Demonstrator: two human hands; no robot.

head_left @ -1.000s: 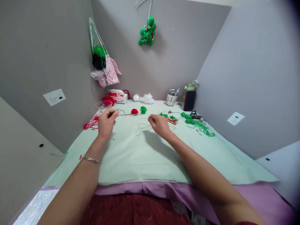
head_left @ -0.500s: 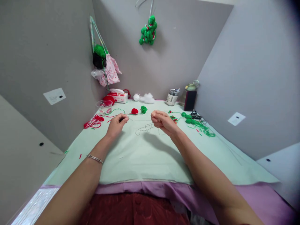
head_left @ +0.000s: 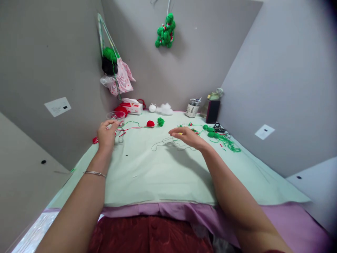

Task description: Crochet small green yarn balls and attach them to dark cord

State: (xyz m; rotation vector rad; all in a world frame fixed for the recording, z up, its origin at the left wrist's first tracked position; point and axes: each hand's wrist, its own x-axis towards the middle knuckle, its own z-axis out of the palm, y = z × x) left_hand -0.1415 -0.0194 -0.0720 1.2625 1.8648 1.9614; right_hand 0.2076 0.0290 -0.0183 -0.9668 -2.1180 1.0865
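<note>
My left hand is pinched closed at the left of the table, beside a clear plastic tub. A thin dark thread hangs in a loop from its fingertips. My right hand hovers palm down over the middle of the table, fingers stretched out and nothing seen in them. Beneath it a long thin dark thread lies in loose loops on the pale green cloth. Small green and red knitted pieces lie just behind the right hand, partly hidden by it.
A red yarn ball and a green yarn bundle lie mid-table. Behind are a tissue box, white stuffing, a pen tin and a phone. Scissors and green yarn lie right.
My left hand has moved left to beside the tub. My right hand has gone from a pinch to stretched fingers. The thread no longer runs taut between the hands.
</note>
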